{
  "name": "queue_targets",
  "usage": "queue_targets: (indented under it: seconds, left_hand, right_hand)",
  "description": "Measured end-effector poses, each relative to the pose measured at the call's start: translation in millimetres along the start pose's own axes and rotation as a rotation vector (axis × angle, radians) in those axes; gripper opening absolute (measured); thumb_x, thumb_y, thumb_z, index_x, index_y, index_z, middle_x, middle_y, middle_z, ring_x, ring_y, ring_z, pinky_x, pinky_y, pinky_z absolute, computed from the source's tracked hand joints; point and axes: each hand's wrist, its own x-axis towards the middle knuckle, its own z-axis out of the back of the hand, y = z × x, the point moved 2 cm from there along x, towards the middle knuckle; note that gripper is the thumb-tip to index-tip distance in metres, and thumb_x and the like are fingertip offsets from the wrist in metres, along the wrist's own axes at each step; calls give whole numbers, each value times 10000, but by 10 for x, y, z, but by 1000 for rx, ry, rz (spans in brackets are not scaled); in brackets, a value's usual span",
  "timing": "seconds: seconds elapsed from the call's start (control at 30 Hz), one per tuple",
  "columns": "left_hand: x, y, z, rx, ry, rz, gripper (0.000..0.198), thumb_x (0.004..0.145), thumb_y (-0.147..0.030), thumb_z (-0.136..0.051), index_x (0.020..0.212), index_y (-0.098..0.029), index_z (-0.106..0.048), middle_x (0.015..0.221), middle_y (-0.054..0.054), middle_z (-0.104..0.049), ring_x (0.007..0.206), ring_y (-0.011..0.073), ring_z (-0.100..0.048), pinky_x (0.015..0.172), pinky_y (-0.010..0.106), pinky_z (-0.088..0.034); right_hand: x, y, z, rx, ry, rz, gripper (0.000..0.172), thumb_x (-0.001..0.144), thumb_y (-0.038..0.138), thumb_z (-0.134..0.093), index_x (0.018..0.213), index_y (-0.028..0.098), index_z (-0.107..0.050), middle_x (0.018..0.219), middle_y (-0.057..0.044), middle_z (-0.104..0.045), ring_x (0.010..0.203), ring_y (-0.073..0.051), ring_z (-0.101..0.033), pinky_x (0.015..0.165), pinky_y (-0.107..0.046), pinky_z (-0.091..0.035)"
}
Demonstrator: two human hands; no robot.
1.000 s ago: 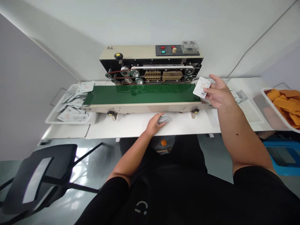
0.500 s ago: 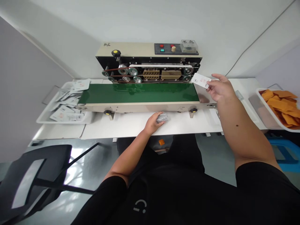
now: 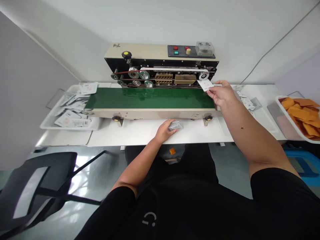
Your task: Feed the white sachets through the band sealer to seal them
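Note:
My right hand (image 3: 221, 95) pinches a small white pouch (image 3: 205, 84) and holds it at the right-hand end of the sealing machine (image 3: 160, 65), just under its rollers and above the green conveyor belt (image 3: 150, 98). My left hand (image 3: 165, 130) rests on the white table (image 3: 140, 133) in front of the belt, closed around a stack of grey-white pouches (image 3: 175, 125).
A white tray (image 3: 47, 123) at the belt's left end holds several sealed pouches (image 3: 72, 110). Loose pouches (image 3: 246, 101) lie on the table to the right. A tray of orange packets (image 3: 301, 115) stands at far right. A black chair (image 3: 37, 190) is at lower left.
My right hand has carried the white pouch leftward and toward the machine, from beyond the belt's end to the roller inlet. My left hand has stayed put on its stack.

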Motion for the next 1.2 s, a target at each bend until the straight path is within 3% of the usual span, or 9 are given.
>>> queue_targets:
  seconds: [0.2,0.33,0.5,0.6,0.67,0.77,0.9,1.03,1.2]
  left_hand:
    - [-1,-22,17,3,-12,-9,611,867,-340,-843,1420,-212,-615,1323,133,-726,1216,283,-722,1077,413,-583]
    - [8,-63,37,-5,-7,5,610,865,-323,-843,1420,-211,-617,1328,138,-729,1220,288,-724,1083,425,-584]
    - [13,-102,59,-41,-27,39,609,857,-340,-848,1411,-217,-628,1348,147,-727,1242,307,-719,1102,454,-578]
    - [5,-98,62,-81,-47,64,666,844,-359,-861,1444,-229,-603,1396,148,-708,1266,307,-708,1117,448,-568]
    - [-4,-82,58,-107,-60,81,721,824,-380,-880,1463,-231,-582,1419,147,-697,1227,293,-721,1091,424,-578]
    - [-14,-49,50,-120,-75,97,801,790,-450,-903,1478,-228,-559,1448,157,-680,1160,275,-735,1031,388,-593]
    - [-9,-36,54,-105,-84,95,796,786,-552,-882,1442,-215,-583,1438,169,-686,1147,279,-737,1006,380,-590]
    - [6,-68,64,-91,-78,99,693,800,-602,-850,1333,-205,-654,1302,149,-753,1132,293,-750,990,385,-590]
    - [5,-75,43,-33,-23,82,663,813,-629,-827,1290,-189,-687,1204,137,-786,1097,289,-764,966,381,-595]
  right_hand:
    - [-85,-86,-446,3,59,-39,450,716,-65,-662,942,217,-393,986,4,-622,865,-107,-712,672,-170,-632]
    - [-245,-87,-619,-53,200,-14,439,785,54,-749,918,213,-362,986,-2,-635,824,-115,-733,644,-167,-612]
    - [-782,-259,-429,-162,272,303,410,869,345,-789,936,214,-406,1073,-6,-623,834,-110,-738,645,-179,-594]
    - [-1255,-643,-223,-192,248,513,321,915,387,-733,930,207,-468,1088,-34,-628,832,-110,-701,640,-203,-581]
    - [-1521,-991,-138,-272,277,560,242,942,382,-701,948,204,-538,1012,-44,-638,813,-119,-667,633,-216,-552]
    - [-1739,-1496,-113,-418,361,521,203,944,356,-690,1074,208,-640,1033,-60,-657,798,-126,-632,626,-233,-513]
    - [-1737,-1941,-177,-378,511,349,397,917,374,-721,1266,221,-609,1087,-70,-661,835,-138,-634,666,-247,-522]
    - [-1646,-2071,-184,-245,460,307,447,910,390,-739,1284,227,-557,927,-21,-621,820,-137,-614,724,-257,-518]
    - [-1645,-2068,-121,-286,402,313,345,939,457,-718,1183,219,-660,709,38,-457,632,-104,-445,655,-256,-432]
